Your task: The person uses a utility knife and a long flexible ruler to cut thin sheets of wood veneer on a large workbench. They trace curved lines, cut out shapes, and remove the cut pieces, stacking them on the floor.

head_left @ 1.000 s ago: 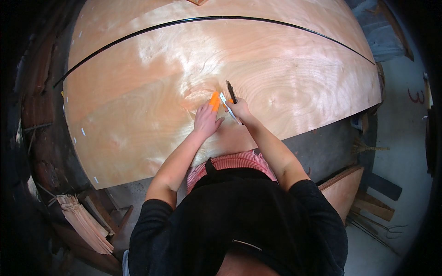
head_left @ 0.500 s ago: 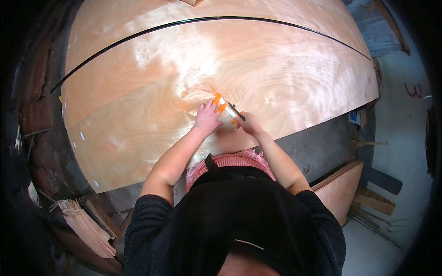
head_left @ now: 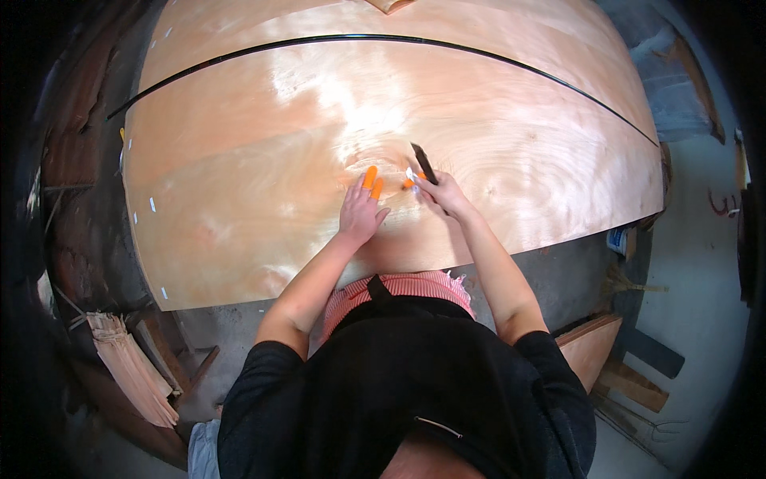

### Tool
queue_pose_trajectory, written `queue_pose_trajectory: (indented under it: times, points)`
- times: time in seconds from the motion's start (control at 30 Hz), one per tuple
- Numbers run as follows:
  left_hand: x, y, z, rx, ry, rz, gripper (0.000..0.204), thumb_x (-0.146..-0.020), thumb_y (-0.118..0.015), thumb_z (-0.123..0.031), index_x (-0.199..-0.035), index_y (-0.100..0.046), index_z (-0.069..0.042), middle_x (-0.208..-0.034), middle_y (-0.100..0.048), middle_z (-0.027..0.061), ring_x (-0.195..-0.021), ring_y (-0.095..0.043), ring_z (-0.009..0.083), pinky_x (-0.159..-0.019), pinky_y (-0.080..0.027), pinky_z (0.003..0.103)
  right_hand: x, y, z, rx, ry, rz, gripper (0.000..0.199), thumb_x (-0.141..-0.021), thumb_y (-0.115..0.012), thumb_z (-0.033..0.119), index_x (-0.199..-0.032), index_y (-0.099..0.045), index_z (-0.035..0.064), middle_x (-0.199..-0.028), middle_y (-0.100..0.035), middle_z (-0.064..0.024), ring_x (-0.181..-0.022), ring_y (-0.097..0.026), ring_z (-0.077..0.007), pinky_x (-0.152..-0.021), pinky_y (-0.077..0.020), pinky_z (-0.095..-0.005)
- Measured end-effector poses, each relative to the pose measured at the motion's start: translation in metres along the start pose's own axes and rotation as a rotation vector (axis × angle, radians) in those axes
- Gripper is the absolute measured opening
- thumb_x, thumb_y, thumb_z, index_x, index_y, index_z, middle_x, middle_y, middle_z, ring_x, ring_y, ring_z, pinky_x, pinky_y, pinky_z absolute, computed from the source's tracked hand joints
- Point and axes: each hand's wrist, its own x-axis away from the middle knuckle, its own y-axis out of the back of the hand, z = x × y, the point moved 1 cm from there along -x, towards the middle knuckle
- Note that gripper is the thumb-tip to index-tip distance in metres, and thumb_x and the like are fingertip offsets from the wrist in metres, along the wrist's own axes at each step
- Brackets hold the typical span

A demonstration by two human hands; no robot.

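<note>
A broad sheet of pale wood veneer point(head_left: 263, 207) with swirling grain lies in front of me. My left hand point(head_left: 361, 211) rests on it, fingers stretched out, orange covers on two of them. Just right of it, my right hand point(head_left: 444, 194) is closed round a dark narrow tool point(head_left: 424, 162) with a slanted tip pointing away from me; its exact kind is unclear. A small white scrap point(head_left: 411, 173) shows at the right fingertips, beside an orange finger cover. Both hands are near a knot-like swirl in the grain.
A long black strip point(head_left: 351, 37) curves across the far part of the sheet. Small white tabs point(head_left: 152, 204) dot its left side. Stacked boards point(head_left: 590, 347) stand at lower right, near a broom point(head_left: 626, 281). Veneer offcuts point(head_left: 132, 371) lie at lower left.
The white strip that lay between my hands is now a small scrap at my right fingertips. My right hand has lifted slightly and turned the tool's tip away from me. The view has shifted.
</note>
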Motion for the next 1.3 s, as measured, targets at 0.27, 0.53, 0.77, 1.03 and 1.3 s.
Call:
queue_pose_trajectory:
  times: [0.27, 0.53, 0.77, 1.03, 1.3]
  points:
    - [0.004, 0.007, 0.021, -0.015, 0.056, -0.050, 0.060, -0.072, -0.060, -0.024, -0.119, -0.038, 0.005, -0.123, -0.036, 0.0182, -0.117, -0.032, 0.0315, -0.096, -0.028, 0.041, -0.076, -0.054, -0.035, -0.021, -0.226, -0.052, 0.015, -0.080, -0.056, 0.018, -0.079, -0.056, 0.0031, -0.051, -0.047, 0.0013, -0.039, -0.036, -0.0050, -0.035, -0.0254, -0.0194]
    - [-0.029, 0.000, 0.029, -0.262, -0.022, -0.022, 0.025, -0.074, -0.050, -0.013, -0.093, -0.058, 0.001, -0.092, -0.050, 0.0096, -0.091, -0.045, 0.0225, -0.069, -0.038, 0.035, -0.078, -0.053, -0.036, 0.005, -0.187, -0.065, 0.016, -0.079, -0.057, 0.020, -0.076, -0.057, 0.0040, -0.054, -0.052, -0.0004, -0.039, -0.038, -0.0054, -0.035, -0.0274, -0.0193]
    - [-0.036, -0.007, 0.025, -0.480, -0.007, 0.137, 0.022, -0.074, -0.047, -0.012, -0.089, -0.061, -0.004, -0.087, -0.051, 0.0071, -0.090, -0.045, 0.0209, -0.069, -0.038, 0.032, -0.075, -0.018, -0.023, 0.838, 0.011, -0.090, 0.018, -0.080, -0.052, 0.021, -0.073, -0.060, 0.0061, -0.058, -0.059, -0.0057, -0.053, -0.057, -0.0171, -0.054, -0.0447, -0.0299]
    - [-0.019, -0.004, 0.030, -0.140, -0.009, -0.041, 0.027, -0.071, -0.052, -0.014, -0.094, -0.057, -0.002, -0.095, -0.051, 0.0102, -0.100, -0.042, 0.0227, -0.079, -0.037, 0.041, -0.027, -0.024, -0.074, 0.085, -0.229, 0.061, 0.020, -0.075, -0.059, 0.023, -0.071, -0.061, 0.0042, -0.053, -0.054, -0.0013, -0.043, -0.045, -0.0082, -0.038, -0.0296, -0.0212]
    - [0.031, -0.006, -0.006, -0.214, -0.126, 0.245, 0.054, -0.069, -0.058, -0.024, -0.117, -0.044, -0.003, -0.127, -0.032, 0.0106, -0.126, -0.018, 0.0216, -0.102, -0.015, 0.045, 0.001, -0.045, -0.091, 0.009, -0.156, 0.001, 0.018, -0.079, -0.056, 0.021, -0.075, -0.060, 0.0039, -0.058, -0.056, -0.0016, -0.046, -0.047, -0.0073, -0.041, -0.0330, -0.0204]
